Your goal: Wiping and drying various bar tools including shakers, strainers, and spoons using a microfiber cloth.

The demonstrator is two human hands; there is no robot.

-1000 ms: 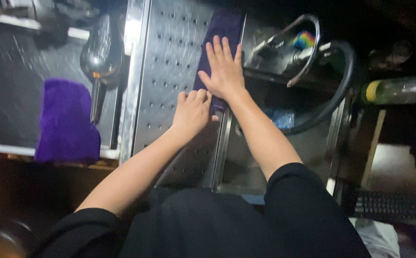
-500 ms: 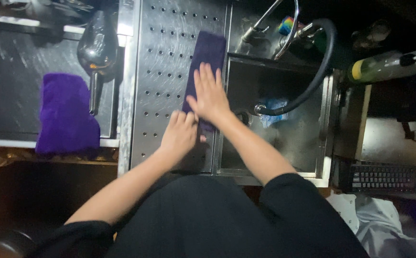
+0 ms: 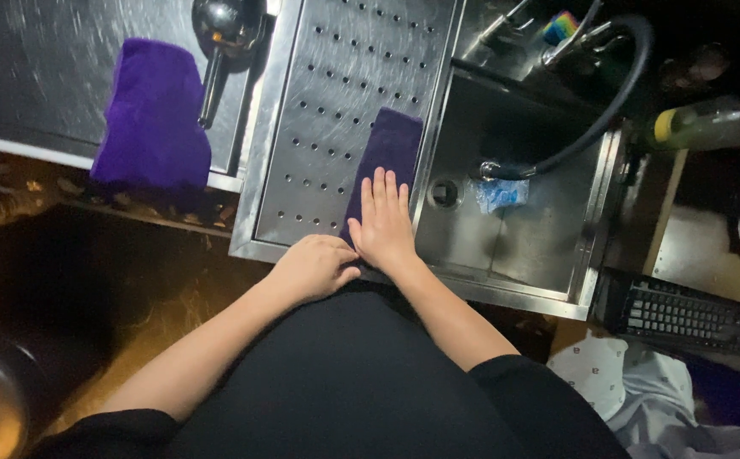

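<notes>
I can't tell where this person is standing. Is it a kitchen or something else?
Most likely a kitchen sink area. There is a steel sink with a drain hole, a perforated metal draining board beside it, and a black spray hose hanging over the basin. The right hand presses a purple cloth flat.

The right hand [image 3: 384, 223] covers the near end of the purple cloth [image 3: 389, 155]; the ladle [image 3: 221, 34] (bowl upward) is cut by the top edge.
</notes>
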